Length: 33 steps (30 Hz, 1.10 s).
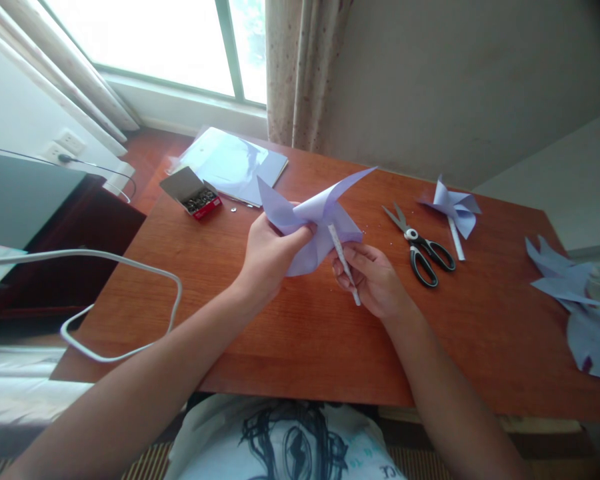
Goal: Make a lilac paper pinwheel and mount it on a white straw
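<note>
A lavender paper pinwheel [316, 207] is held up over the middle of the wooden table. My left hand [275, 250] pinches it near its centre, thumb on the near side and the other fingers hidden behind the paper. Between the thumb and fingers of my right hand [367, 273] is a rolled white paper stick [341, 253], slanting down toward me. Its upper end lies against the pinwheel's blades; whether the two are joined I cannot tell.
Black-handled scissors [420, 250] lie open right of my hands, with a finished-looking pinwheel [453, 207] beyond. Cut paper pieces [575, 287] sit at the right edge. An open box of thumbtacks [195, 197] stands before a stack of paper [235, 160]. A white cable [130, 257] loops at the left.
</note>
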Each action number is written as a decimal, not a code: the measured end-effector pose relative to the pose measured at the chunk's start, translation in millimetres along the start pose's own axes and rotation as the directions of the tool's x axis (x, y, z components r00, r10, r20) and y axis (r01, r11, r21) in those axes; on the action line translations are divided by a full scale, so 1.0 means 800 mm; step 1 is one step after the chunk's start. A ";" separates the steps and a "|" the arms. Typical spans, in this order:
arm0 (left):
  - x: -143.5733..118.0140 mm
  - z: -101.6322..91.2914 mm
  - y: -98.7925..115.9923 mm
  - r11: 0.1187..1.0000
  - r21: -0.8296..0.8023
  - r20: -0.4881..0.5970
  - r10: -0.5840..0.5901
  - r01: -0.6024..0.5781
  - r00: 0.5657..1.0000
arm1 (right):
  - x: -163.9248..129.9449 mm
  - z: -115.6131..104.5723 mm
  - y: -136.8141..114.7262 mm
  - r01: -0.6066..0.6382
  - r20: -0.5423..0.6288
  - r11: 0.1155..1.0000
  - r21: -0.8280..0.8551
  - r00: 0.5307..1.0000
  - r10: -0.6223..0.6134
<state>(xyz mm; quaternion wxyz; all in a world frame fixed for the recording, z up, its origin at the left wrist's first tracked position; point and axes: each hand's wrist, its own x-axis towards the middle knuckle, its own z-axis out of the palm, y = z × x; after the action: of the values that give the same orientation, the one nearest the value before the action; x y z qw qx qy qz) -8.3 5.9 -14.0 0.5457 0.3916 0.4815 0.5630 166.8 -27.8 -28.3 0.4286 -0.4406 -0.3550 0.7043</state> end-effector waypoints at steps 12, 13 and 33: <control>0.000 0.000 0.000 1.000 0.005 0.011 0.005 -0.005 1.000 | 0.001 0.001 -0.001 0.006 0.013 0.996 0.089 1.000 -0.007; 0.000 0.000 0.000 1.000 0.005 0.011 0.005 -0.005 1.000 | 0.001 0.001 -0.002 0.005 0.013 0.996 0.094 1.000 -0.006; -0.001 0.001 0.004 1.000 0.003 0.018 0.005 -0.005 1.000 | 0.001 0.000 0.003 0.045 0.021 0.998 0.040 0.999 -0.046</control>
<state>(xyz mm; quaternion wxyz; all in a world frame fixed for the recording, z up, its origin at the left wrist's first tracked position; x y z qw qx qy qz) -8.1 5.5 -10.8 0.5480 0.3986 0.4766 0.5601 166.0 -27.5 -30.5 0.4492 -0.4160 -0.3555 0.7063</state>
